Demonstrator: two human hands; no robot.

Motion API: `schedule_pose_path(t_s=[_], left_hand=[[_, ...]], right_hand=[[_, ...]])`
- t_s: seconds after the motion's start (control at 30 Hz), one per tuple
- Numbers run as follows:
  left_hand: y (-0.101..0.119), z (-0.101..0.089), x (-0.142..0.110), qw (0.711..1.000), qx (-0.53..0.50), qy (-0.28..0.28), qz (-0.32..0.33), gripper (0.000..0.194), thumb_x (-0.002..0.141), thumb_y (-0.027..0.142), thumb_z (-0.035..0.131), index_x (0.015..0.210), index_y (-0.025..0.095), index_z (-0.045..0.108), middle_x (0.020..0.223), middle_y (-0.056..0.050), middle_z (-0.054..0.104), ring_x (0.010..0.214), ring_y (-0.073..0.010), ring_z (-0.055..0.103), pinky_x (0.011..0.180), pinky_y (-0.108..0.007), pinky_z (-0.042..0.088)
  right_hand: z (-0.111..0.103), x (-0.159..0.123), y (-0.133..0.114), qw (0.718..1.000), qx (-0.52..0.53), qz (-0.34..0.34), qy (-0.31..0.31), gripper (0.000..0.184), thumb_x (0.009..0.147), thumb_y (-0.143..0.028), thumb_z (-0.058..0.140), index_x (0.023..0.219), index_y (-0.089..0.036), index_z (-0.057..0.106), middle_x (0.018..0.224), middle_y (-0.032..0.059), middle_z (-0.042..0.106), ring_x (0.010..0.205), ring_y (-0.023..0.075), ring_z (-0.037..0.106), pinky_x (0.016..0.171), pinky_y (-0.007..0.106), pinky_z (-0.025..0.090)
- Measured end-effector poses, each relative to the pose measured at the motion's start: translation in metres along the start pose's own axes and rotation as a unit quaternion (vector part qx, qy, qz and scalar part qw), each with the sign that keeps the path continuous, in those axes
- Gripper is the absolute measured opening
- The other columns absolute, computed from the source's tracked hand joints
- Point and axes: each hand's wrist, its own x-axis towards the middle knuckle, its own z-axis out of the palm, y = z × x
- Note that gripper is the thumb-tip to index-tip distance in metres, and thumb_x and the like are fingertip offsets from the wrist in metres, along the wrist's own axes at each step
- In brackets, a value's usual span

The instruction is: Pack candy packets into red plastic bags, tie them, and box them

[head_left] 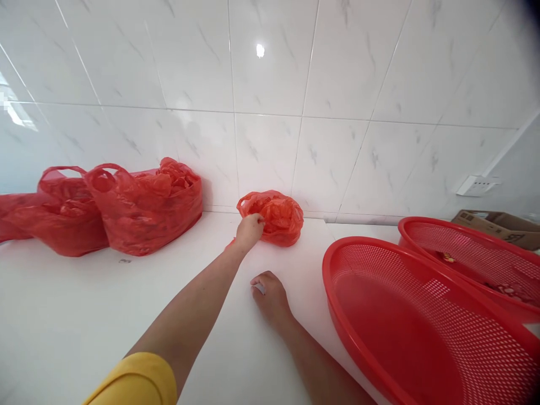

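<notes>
A small red plastic bag (283,220) sits against the tiled wall, its mouth facing up and crumpled red plastic inside. My left hand (250,230) is at the near left side of that bag, fingers pinched on its thin plastic edge. Closer to me, my right hand (272,298) rests low over the white tabletop (219,337). Its fingers are loosely curled, with a gap between thumb and forefinger and nothing visible in it. The right hand is apart from the bag.
To the left stand bulging red plastic bags (152,211) with loop handles. At right is a large red perforated basket (396,315). Behind it, a second red basket (472,247) holds a few small items. A cardboard box (493,228) and a wall socket (476,185) are beyond.
</notes>
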Motion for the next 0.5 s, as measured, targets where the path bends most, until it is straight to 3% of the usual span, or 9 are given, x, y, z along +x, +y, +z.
schedule_pose_path(t_s=[0.17,0.27,0.33,0.4,0.43,0.5], left_hand=[[0.020,-0.006,0.011,0.990,-0.125,0.072,0.000,0.010,0.074,0.026,0.056,0.067,0.020,0.053,0.065,0.002,0.052,0.060,-0.0121,0.046,0.057,-0.025,0.034],[0.029,-0.010,0.015,0.975,-0.207,0.081,-0.005,0.013,0.077,0.032,0.053,0.073,0.021,0.047,0.065,0.004,0.046,0.057,-0.0098,0.043,0.053,-0.022,0.033],[0.031,-0.011,0.012,0.966,-0.252,0.056,-0.010,0.014,0.075,0.032,0.054,0.074,0.021,0.044,0.064,0.005,0.045,0.055,-0.0087,0.042,0.051,-0.021,0.033],[0.029,-0.012,0.003,0.959,-0.282,0.003,-0.017,0.018,0.070,0.028,0.059,0.071,0.020,0.043,0.061,0.006,0.045,0.052,-0.0081,0.043,0.050,-0.020,0.033],[0.027,-0.012,-0.003,0.956,-0.292,-0.030,-0.021,0.021,0.067,0.026,0.063,0.068,0.020,0.043,0.059,0.006,0.045,0.051,-0.0080,0.043,0.049,-0.020,0.033],[0.022,-0.011,-0.017,0.947,-0.305,-0.095,-0.030,0.026,0.060,0.021,0.070,0.062,0.019,0.044,0.054,0.006,0.044,0.048,-0.0078,0.042,0.046,-0.019,0.031]], right_hand=[[-0.002,-0.002,-0.001,1.000,-0.009,0.000,-0.007,0.017,0.077,-0.015,0.049,0.082,-0.023,0.063,0.094,0.0013,0.062,0.086,0.0169,0.057,0.074,0.030,0.046],[0.000,-0.003,-0.001,1.000,0.005,-0.001,-0.004,0.020,0.078,-0.018,0.049,0.091,-0.024,0.063,0.101,0.0019,0.060,0.090,0.0173,0.057,0.075,0.031,0.048],[-0.001,-0.002,-0.001,0.999,0.020,-0.003,0.040,0.035,0.079,-0.020,0.050,0.113,-0.026,0.056,0.114,0.0038,0.055,0.095,0.0177,0.057,0.077,0.032,0.049],[-0.004,0.002,-0.001,0.992,0.014,-0.005,0.122,0.056,0.079,-0.022,0.051,0.133,-0.027,0.040,0.129,0.0071,0.045,0.106,0.0196,0.054,0.083,0.035,0.049],[-0.007,0.005,0.000,0.986,-0.001,-0.006,0.167,0.062,0.079,-0.022,0.051,0.138,-0.027,0.034,0.136,0.0088,0.038,0.114,0.0214,0.050,0.088,0.038,0.048],[-0.013,0.013,0.003,0.971,-0.053,-0.017,0.231,0.060,0.079,-0.022,0.052,0.137,-0.026,0.037,0.146,0.0097,0.024,0.129,0.0256,0.036,0.098,0.043,0.041]])
